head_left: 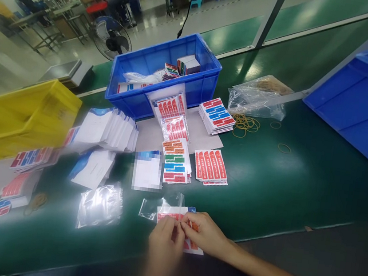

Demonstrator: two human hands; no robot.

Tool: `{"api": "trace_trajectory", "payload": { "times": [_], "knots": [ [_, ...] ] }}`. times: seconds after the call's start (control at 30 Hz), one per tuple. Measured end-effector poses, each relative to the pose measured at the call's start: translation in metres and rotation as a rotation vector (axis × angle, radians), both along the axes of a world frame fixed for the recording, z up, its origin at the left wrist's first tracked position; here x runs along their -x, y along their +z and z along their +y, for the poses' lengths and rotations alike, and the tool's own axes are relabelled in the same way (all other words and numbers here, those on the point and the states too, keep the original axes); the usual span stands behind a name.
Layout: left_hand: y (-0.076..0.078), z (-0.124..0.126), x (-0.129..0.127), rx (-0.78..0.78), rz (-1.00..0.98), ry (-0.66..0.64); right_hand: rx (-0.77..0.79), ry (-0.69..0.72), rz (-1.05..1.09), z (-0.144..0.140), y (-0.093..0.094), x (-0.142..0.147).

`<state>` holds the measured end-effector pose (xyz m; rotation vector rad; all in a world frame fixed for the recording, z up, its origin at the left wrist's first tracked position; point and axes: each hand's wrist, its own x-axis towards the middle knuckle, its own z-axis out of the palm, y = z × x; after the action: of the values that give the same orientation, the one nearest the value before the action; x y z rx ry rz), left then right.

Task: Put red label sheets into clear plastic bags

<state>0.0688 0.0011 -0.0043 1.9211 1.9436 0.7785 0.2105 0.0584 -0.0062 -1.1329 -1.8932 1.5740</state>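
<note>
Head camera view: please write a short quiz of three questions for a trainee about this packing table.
1. True or false: both hands touch the sticker sheets in a clear bag.
2. What lies loose beside the clear plastic bag at the far side of the green table?
A. rubber bands
B. screws
C. pens
3. Fill in: the bin left of the blue bin is ____.

Key
1. True.
2. A, the rubber bands.
3. Yellow; the yellow bin stands at the left edge.
</note>
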Motion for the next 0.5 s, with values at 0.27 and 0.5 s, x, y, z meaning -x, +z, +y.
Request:
{"api": "trace_trajectory", "payload": {
  "times": [0.27, 0.5],
  "knots": [
    [0.010, -0.005, 0.013, -0.109, 0.116, 0.067, 0.000, -0.006, -0.005, 0.000, 0.000, 0.001],
    [0.016, -0.002, 0.002, 0.031, 0.032, -0.068, -0.066, 0.018, -0.044, 0.016, 0.009, 0.001]
  ]
}}
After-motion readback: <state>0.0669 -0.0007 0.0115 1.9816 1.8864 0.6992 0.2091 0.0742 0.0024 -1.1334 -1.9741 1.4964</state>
